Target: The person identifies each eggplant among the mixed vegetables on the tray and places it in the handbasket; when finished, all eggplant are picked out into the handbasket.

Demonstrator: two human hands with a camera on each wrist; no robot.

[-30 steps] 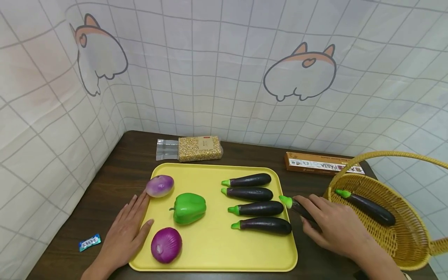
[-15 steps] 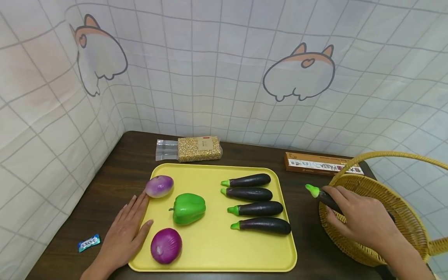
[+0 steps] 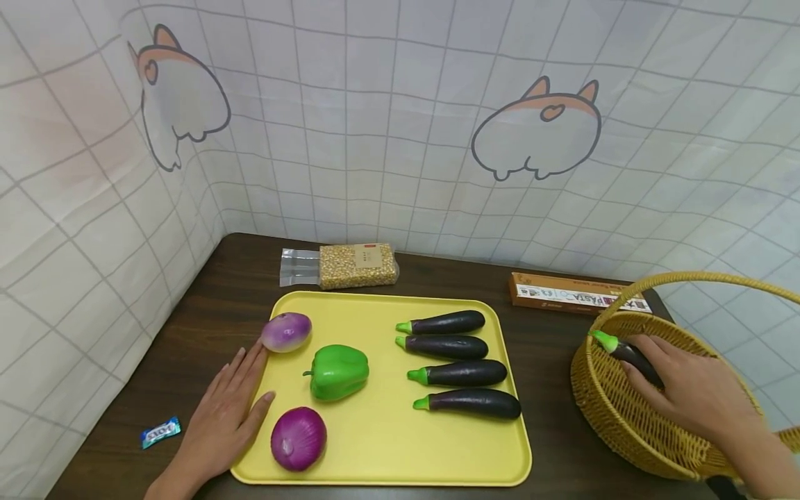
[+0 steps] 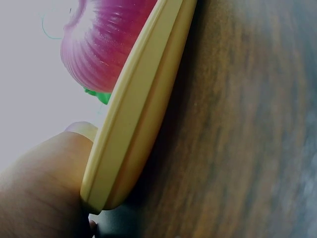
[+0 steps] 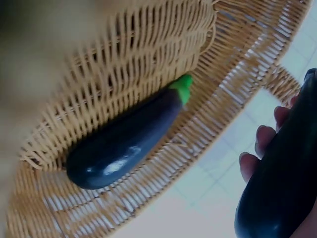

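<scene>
My right hand (image 3: 694,389) grips an eggplant (image 3: 631,355) by its body, over the wicker basket (image 3: 590,396); its green stem points left. Another eggplant (image 5: 129,136) lies inside the basket in the right wrist view. My left hand (image 3: 221,410) rests with straight fingers along the left rim of the yellow tray (image 3: 375,451), thumb over the edge. By its fingertips sits a purple-and-white oval vegetable (image 3: 287,332). A green bell pepper (image 3: 339,372) and a purple onion (image 3: 298,439) lie nearby. Several eggplants (image 3: 459,373) form a column on the tray's right side.
Behind the tray lies a clear bag of corn kernels (image 3: 350,266). A pasta box (image 3: 562,292) lies at the back right, behind the basket's arched handle (image 3: 700,277). A small blue wrapped candy (image 3: 160,432) is on the dark table at the left.
My right hand has carried the eggplant rightward from beside the tray's right edge to over the basket. The left hand and the things on the tray have stayed put.
</scene>
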